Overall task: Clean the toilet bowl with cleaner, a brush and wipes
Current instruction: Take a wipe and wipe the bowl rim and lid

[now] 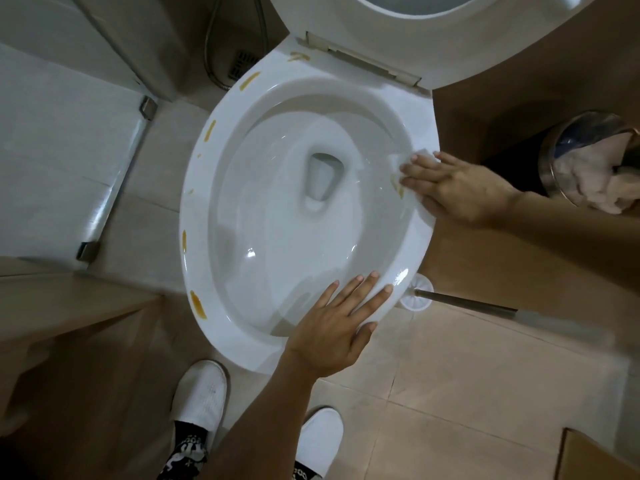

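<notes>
The white toilet bowl (242, 161) fills the middle of the view, its seat and lid (408, 32) raised at the top. Several yellow-brown smears (198, 304) mark the left rim, and one lies at the right rim beside my fingertips. My right hand (457, 190) presses a white wipe (414, 157) flat on the right rim with straight fingers. My left hand (341, 323) rests flat on the near rim, fingers spread. A toilet brush (420, 289) lies on the floor at the bowl's right front, its metal handle pointing right.
A metal bin (550, 157) with crumpled used wipes stands at the right. A glass shower panel (69, 161) and a floor drain (242, 64) with a hose are on the left. My two white shoes (202, 396) stand by the bowl's front. A cardboard box corner (588, 459) shows bottom right.
</notes>
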